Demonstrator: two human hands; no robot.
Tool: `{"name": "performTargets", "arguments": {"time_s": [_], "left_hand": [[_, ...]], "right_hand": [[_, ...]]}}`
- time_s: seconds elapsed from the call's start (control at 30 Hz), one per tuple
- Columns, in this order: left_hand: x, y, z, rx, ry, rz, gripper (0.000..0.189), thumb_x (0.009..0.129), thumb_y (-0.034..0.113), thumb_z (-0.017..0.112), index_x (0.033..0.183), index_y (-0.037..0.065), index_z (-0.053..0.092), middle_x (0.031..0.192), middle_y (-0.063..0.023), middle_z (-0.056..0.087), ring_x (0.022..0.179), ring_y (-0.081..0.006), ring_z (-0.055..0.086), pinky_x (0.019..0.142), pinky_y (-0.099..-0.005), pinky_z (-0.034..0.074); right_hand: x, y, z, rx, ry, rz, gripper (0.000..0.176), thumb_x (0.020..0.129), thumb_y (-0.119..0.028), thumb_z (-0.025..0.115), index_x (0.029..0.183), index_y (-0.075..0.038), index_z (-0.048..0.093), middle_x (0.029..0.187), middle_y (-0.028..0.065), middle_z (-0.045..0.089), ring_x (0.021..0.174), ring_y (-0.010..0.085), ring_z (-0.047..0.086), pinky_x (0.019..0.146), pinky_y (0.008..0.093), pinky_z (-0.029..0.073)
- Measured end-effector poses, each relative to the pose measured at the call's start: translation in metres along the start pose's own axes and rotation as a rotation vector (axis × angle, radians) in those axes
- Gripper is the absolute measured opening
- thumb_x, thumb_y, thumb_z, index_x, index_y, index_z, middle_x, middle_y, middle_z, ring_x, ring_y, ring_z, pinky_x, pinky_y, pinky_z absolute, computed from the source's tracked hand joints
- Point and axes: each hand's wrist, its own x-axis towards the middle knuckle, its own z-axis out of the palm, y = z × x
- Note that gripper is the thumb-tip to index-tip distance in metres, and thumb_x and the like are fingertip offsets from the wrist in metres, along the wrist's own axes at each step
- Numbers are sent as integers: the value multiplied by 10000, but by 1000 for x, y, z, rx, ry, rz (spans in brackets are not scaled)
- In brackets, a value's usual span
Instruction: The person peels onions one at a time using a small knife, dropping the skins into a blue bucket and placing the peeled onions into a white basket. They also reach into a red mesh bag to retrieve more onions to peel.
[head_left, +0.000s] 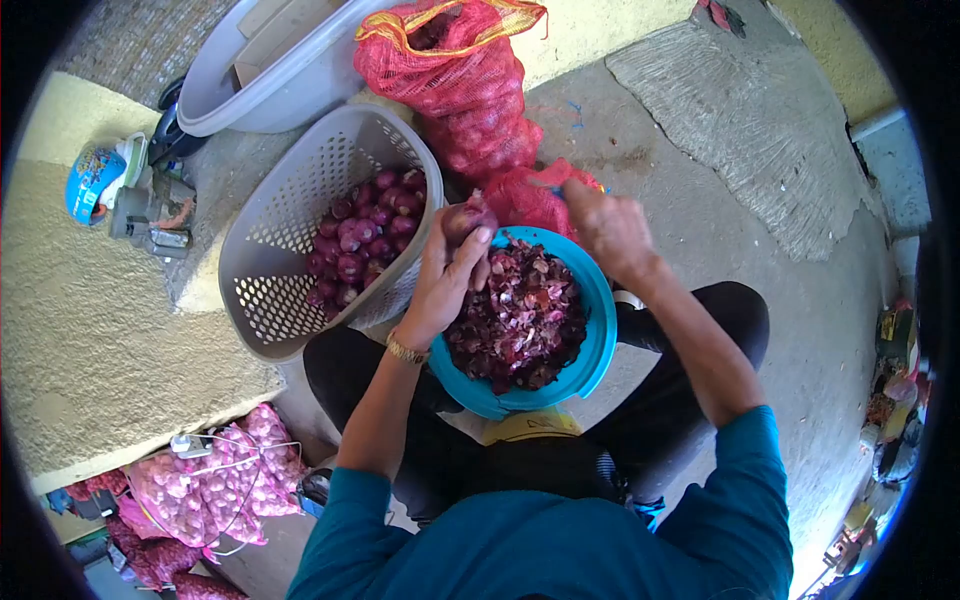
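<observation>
My left hand (pixel 447 270) is closed around a red onion (pixel 466 220), held above the rim of a turquoise basin (pixel 598 350). Onion skins and trimmings (pixel 520 315) fill most of that basin, which sits between my legs. My right hand (pixel 612 232) is raised at the basin's far right side, apart from the onion. Its fingers are closed on what looks like a small knife (pixel 553 189), of which a thin bluish part shows; motion blurs it. To the left stands a grey perforated basket (pixel 290 210) with many red onions (pixel 365 235) inside.
A tall red mesh sack (pixel 470 110) of onions stands beyond the basin, with a smaller red mesh bag (pixel 525 200) before it. A large grey tub (pixel 270 100) is behind the basket. Pink netted sacks (pixel 215 480) lie at lower left. A yellow wall (pixel 110 330) borders the left.
</observation>
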Motion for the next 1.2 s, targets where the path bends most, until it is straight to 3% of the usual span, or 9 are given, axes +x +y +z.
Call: {"name": "performTargets", "arguments": {"time_s": [0.17,0.23,0.37,0.4,0.7,0.87,1.0,1.1,1.2], "left_hand": [[-3,-6,-9,108,-68,-56,374,979,202,597,1259,57,397,898,-24,559,645,-62,537,597,-221,470],[-4,-4,-2,165,-133,19,434,971,197,611,1301,47,373,967,-46,558,696,-79,569,627,-219,481],[2,-12,-2,194,-142,39,478,965,188,621,1329,45,347,981,-46,543,735,-69,571,631,-211,476],[2,-12,-1,192,-139,37,478,965,188,621,1329,45,347,981,-46,543,735,-69,571,631,-211,476],[5,-21,8,10,-145,-57,474,986,73,551,1391,64,304,1215,-87,473,989,-122,564,810,-263,517],[19,-35,16,312,-8,291,500,940,88,621,1327,43,308,1139,-116,502,1074,-180,523,916,-351,467],[21,-30,15,422,-16,221,466,925,98,631,1279,34,337,1080,-117,528,1020,-197,547,885,-378,472],[18,-28,11,559,-40,273,431,946,94,609,1290,43,356,1099,-90,523,996,-145,566,775,-249,511],[18,-35,7,171,-157,8,395,943,119,621,1246,44,379,983,-46,541,826,-110,593,644,-233,502]], "right_hand": [[-3,-10,-3,226,223,-115,150,918,-158,608,999,-57,531,696,167,621,656,383,642,515,446,497],[-5,-24,-15,573,299,-76,260,922,-218,643,1093,-39,564,699,173,631,654,362,659,537,439,502],[4,-37,-27,1089,-1,163,362,854,-244,762,1077,10,633,768,105,652,636,176,646,628,347,516],[10,-41,-16,1059,142,-2,310,811,-204,806,999,9,682,830,80,643,688,132,597,656,307,492],[13,-50,-8,953,138,95,205,814,-148,768,905,12,677,772,139,634,695,219,638,646,361,486],[17,-52,-4,859,266,109,192,805,-124,747,879,23,649,769,207,640,713,351,656,636,409,494],[14,-51,0,786,334,56,155,819,-77,707,862,37,611,769,233,624,712,408,631,637,427,486],[11,-50,8,837,298,74,140,824,-51,692,860,43,595,761,236,615,697,408,622,632,424,477],[9,-46,12,905,208,109,131,831,-38,685,868,46,591,742,226,608,663,377,612,623,415,471]]}}
